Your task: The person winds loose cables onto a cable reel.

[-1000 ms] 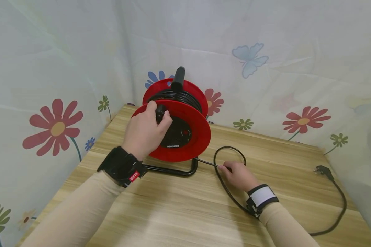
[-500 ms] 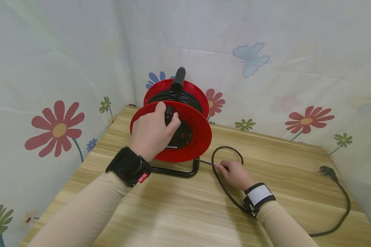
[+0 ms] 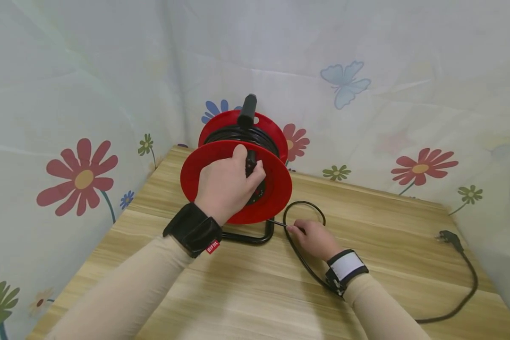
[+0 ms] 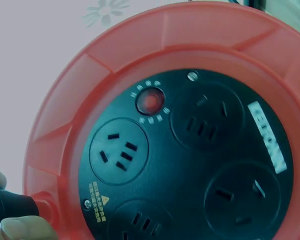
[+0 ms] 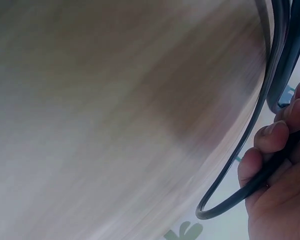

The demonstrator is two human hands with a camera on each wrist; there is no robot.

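Cable reel [image 3: 277,189] is being held upright by its black stand [image 3: 248,240] on the wooden table [image 3: 246,297]. At the front face of the reel, its crank knob [image 3: 250,163] is being gripped by the left hand [image 3: 225,186], the fingers and thumb being closed about it. Just beside the reel's lower edge, on the person's right, black cord [image 3: 304,202] is being grasped by the right hand [image 3: 316,238]; in the right wrist view it is being enclosed by curled fingers.

Between reel and right hand, a short straight stretch of cord is being kept off any slack. Beyond that hand a loop is being left near the reel, and the plug [image 3: 450,238] is being left well apart from it, farther to the right. Behind the front flange, wound coils [image 3: 242,133] are being carried on the drum.

Judging by the two grips, the reel is probably being cranked while cord is being fed in; which way it is being turned cannot be told. Next, a further turn of the knob is seemingly being called for, with the cord being guided lightly and the loop being straightened before the reel is being reached.
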